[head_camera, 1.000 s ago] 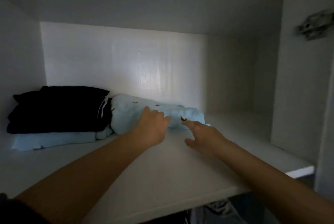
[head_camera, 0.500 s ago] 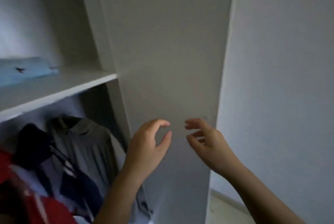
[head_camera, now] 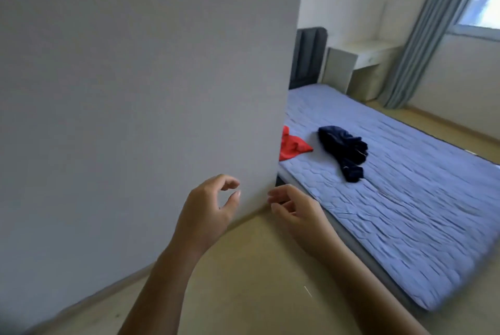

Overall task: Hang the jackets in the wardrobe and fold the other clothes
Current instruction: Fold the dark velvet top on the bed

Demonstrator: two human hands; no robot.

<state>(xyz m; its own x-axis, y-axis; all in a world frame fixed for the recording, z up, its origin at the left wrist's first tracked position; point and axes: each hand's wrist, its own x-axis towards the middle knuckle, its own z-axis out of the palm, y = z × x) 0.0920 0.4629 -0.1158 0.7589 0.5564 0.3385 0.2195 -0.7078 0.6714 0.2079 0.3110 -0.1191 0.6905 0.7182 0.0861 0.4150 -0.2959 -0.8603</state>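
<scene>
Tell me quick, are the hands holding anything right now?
Left hand: open, fingers loosely curled, holding nothing.
Right hand: open, fingers loosely curled, holding nothing.

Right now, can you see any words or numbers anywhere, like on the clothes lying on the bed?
No words, numbers, labels or signs can be read in this picture.
Red garment: plain cloth, partly hidden behind the white panel.
Dark blue garment: crumpled on the bed, with no print showing; its small pale marks are too small to read.
White panel and bedside table: bare, no writing.
</scene>
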